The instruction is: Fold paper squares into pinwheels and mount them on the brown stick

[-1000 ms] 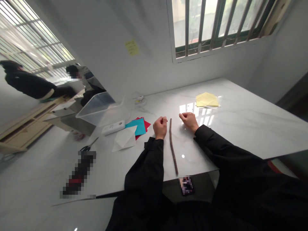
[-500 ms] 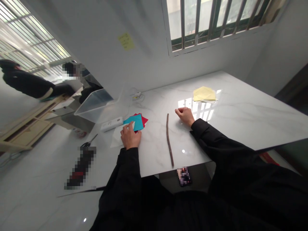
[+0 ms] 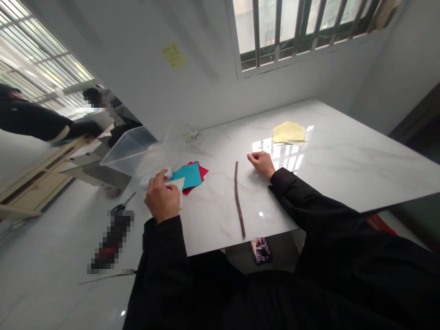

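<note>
My left hand [image 3: 161,199] is over the left part of the white marble table [image 3: 343,160], with its fingers curled down onto a white paper [image 3: 176,183]. Only a corner of that paper shows beside the hand. Just beyond the hand lie a white oblong device [image 3: 151,178] and a teal sheet [image 3: 188,176] on top of a red sheet [image 3: 202,170]. My right hand [image 3: 261,162] rests on the table as a loose fist and holds nothing. A thin brown stick [image 3: 239,198] lies between the two hands, touched by neither.
Yellow paper [image 3: 288,132] lies at the far side near the window reflection. A clear plastic bin [image 3: 132,149] stands at the table's left edge, with scissors [image 3: 123,205] on the floor side. A small round object with a cord [image 3: 192,135] sits by the wall. People are at the far left.
My left hand has left the stick, crossed over the coloured sheets and gone further left to the white paper. My right hand and the stick have stayed put.
</note>
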Tool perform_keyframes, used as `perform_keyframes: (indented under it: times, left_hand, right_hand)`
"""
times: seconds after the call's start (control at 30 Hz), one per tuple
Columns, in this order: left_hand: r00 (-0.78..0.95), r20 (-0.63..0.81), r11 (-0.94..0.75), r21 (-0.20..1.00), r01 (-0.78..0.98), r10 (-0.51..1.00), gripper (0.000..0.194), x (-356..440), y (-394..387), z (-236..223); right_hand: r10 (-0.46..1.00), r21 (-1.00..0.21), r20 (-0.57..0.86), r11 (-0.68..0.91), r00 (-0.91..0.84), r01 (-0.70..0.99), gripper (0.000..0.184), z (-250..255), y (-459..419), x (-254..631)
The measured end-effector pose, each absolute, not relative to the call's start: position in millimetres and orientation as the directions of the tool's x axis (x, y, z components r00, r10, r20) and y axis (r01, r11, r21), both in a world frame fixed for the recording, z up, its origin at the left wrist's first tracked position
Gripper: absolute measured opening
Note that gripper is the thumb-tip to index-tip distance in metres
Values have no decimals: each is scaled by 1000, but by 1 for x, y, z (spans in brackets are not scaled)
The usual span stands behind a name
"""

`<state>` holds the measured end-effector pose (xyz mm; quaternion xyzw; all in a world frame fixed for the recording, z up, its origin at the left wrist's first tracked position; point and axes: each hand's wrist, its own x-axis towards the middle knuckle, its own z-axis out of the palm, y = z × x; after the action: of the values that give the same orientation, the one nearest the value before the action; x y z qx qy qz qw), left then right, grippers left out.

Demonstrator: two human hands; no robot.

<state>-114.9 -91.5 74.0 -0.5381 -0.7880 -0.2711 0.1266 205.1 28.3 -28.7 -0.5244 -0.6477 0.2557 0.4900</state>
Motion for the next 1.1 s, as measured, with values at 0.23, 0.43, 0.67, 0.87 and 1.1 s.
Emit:
perform_keyframes:
  times: [0.23, 0.43, 0.67, 0.87, 1.1]
  left_hand:
    - [-424, 120, 410, 126, 903, 897, 89, -129, -76, 52]
    - [-405, 101, 388, 152, 909, 909, 76, -142, -69, 39]
    - [-488, 191, 463, 163, 872, 852, 49, -132, -83, 81]
    - [-352, 431, 265, 250, 931, 831, 37, -100, -103, 144]
    - [-295, 665, -352, 658, 666, 686, 36, -57, -55, 132]
  right_hand:
    - [936, -854, 350, 304, 34, 424, 47, -29, 30, 207]
    - [937, -859, 348, 302, 39, 413, 48, -29, 31, 208]
    - [936, -862, 351, 306, 38, 405, 47, -31, 32, 208]
    - [940, -873, 339, 296, 45, 387, 48, -31, 34, 208]
    - [948, -920, 315, 296, 37, 255, 60, -26, 32, 211]
